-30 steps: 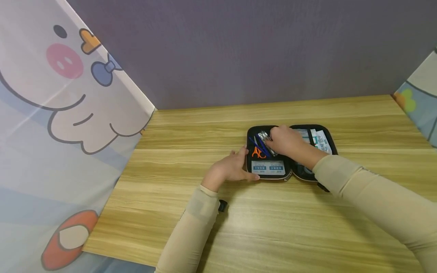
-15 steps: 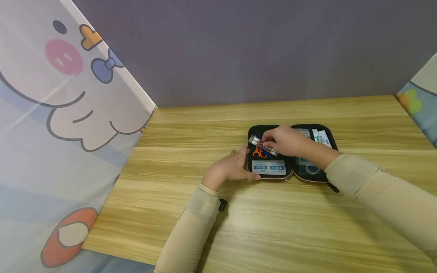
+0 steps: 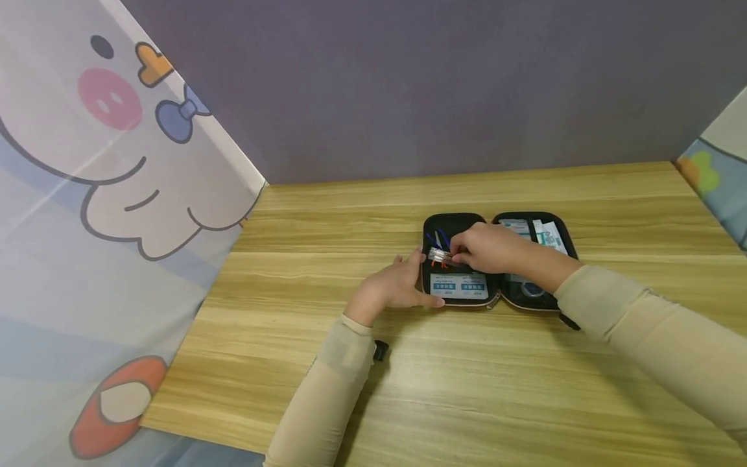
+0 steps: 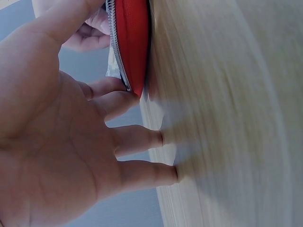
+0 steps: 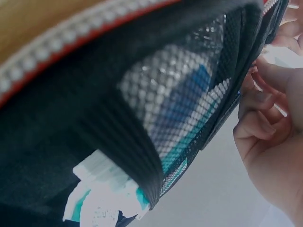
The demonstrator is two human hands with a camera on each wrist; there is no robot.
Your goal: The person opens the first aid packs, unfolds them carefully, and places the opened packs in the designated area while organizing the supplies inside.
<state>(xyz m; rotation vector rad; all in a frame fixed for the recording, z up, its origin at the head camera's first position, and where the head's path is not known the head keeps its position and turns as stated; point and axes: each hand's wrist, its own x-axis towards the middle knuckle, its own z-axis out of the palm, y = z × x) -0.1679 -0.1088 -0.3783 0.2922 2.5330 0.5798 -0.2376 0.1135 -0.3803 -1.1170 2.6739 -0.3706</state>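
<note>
A first-aid case (image 3: 458, 301), black inside, lies unfolded on the table; its red outside (image 4: 132, 45) shows in the left wrist view. My left hand (image 3: 393, 285) rests at its left edge with the fingers spread, the thumb along the front rim. Over the left half, my right hand (image 3: 487, 248) pinches a shiny clear packet (image 3: 439, 254) between thumb and fingertips. Beneath the packet the orange handles of scissors (image 3: 435, 264) partly show, with blue slim pieces (image 3: 432, 239) behind them. White-and-blue pad packets (image 3: 458, 286) sit in the front pocket.
The case's right half holds white-and-teal packets (image 3: 548, 235) and a mesh pocket (image 5: 180, 104) with wrapped contents. The wood-grain table (image 3: 496, 389) meets a grey panel (image 3: 420, 91) at the back. A cartoon-printed wall (image 3: 47, 272) stands to the left.
My right hand has drawn back slightly toward the front, and the clear packet has turned flatter and come forward over the scissors' handles. My left hand stays at the case's edge.
</note>
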